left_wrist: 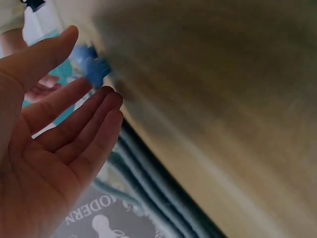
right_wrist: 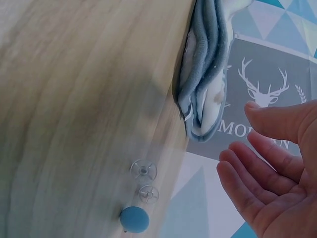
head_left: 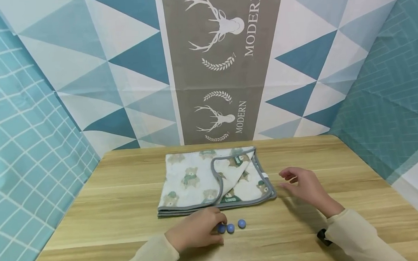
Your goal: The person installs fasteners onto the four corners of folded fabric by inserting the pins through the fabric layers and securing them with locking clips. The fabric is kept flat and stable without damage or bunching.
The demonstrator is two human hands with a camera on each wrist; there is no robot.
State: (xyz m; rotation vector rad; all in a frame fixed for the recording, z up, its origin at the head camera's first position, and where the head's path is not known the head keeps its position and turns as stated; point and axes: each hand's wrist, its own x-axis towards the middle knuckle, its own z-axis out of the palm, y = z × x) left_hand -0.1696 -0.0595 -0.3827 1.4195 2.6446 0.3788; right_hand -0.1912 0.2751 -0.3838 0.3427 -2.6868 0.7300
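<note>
My left hand (head_left: 198,229) is low over the front of the table, with thumb and fingers apart. Its fingertips are beside three small blue round-headed pieces (head_left: 230,228); contact cannot be told. The left wrist view blurs these blue pieces (left_wrist: 93,65) just past the fingers. A folded bear-print blanket (head_left: 188,178) with grey edging lies behind them, one corner turned over. My right hand (head_left: 307,186) hovers off the blanket's right end, fingers loosely bent and holding nothing. Below it are two clear spoked discs (right_wrist: 144,171) and a blue round-headed piece (right_wrist: 134,219), not visible in the head view.
A wooden table (head_left: 130,243) carries everything. Behind it rises a patterned backdrop (head_left: 224,87) with deer and triangles; blue tiled sheets (head_left: 23,127) flank the sides. A small white tag (head_left: 265,175) sticks out from the blanket's right edge.
</note>
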